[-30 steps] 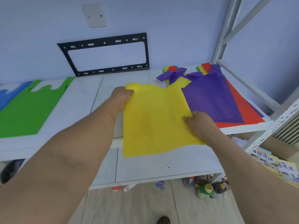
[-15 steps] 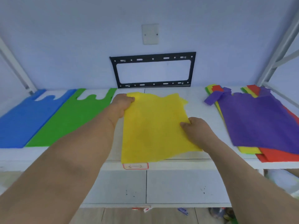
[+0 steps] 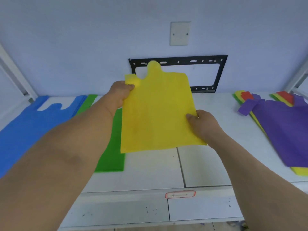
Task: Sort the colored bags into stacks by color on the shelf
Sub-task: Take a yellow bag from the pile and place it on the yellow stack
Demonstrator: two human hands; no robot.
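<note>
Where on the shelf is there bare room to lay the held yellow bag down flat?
The widest bare patch of shelf lies between the green bag and the mixed pile topped by the purple bag, below the held yellow bag. The left end is crowded: the blue bag sits right beside the green one. The right end is covered by the mixed pile.

A yellow bag (image 3: 156,112) is held flat and spread above the white shelf (image 3: 205,167), its handles pointing toward the wall, one handle folded at the top left corner. A blue bag (image 3: 31,129) lies flat at the shelf's left end, with a green bag (image 3: 111,157) just beside it. At the right end sits a mixed pile (image 3: 283,129), purple on top, with yellow, red and green edges showing beneath
</note>
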